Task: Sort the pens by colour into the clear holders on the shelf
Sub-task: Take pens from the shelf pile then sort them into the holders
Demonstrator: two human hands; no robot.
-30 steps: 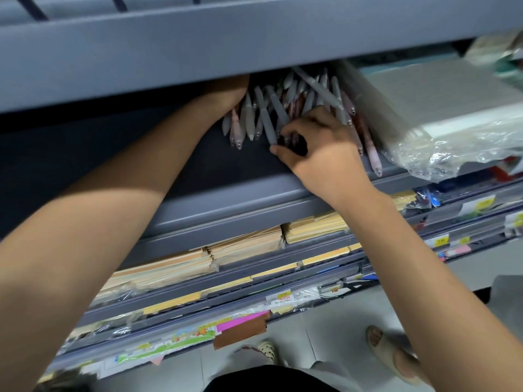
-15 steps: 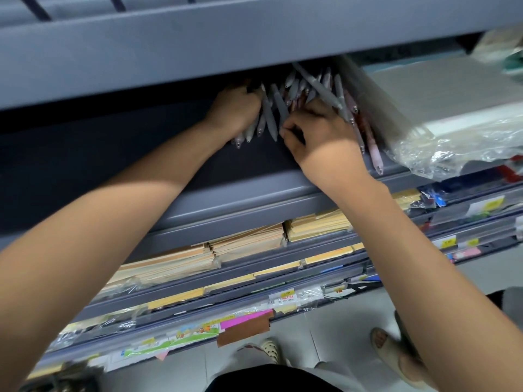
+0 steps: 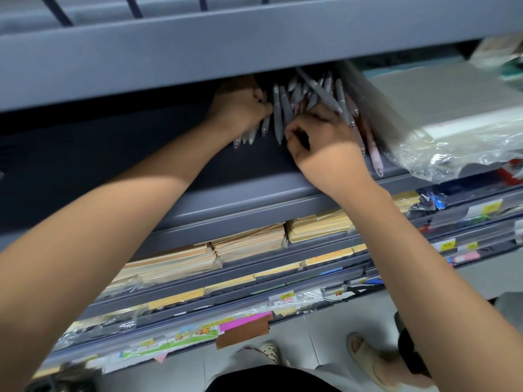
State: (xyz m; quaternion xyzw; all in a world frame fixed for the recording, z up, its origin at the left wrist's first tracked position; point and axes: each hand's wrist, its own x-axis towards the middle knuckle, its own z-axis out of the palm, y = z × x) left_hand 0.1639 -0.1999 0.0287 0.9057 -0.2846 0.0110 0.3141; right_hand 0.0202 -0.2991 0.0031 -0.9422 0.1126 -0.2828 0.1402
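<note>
A heap of grey pens [image 3: 278, 114] and pink pens [image 3: 375, 154] lies on the dark grey shelf [image 3: 169, 159], partly hidden under the shelf board above. My left hand [image 3: 240, 108] grips a small bunch of pale pens whose tips stick out below its fist. My right hand [image 3: 319, 134] sits on the heap just to the right, fingers curled and pinching among the pens. No clear holder is visible.
The upper shelf board [image 3: 254, 52] overhangs the pens closely. A plastic-wrapped stack of paper [image 3: 452, 114] lies right of the heap. Lower shelves hold stacked envelopes [image 3: 246, 241] and packaged stationery. The floor and sandalled feet show below.
My left hand has come out from the back of the shelf onto the left side of the heap and closed on a bunch of pens. My right hand has stayed on the heap.
</note>
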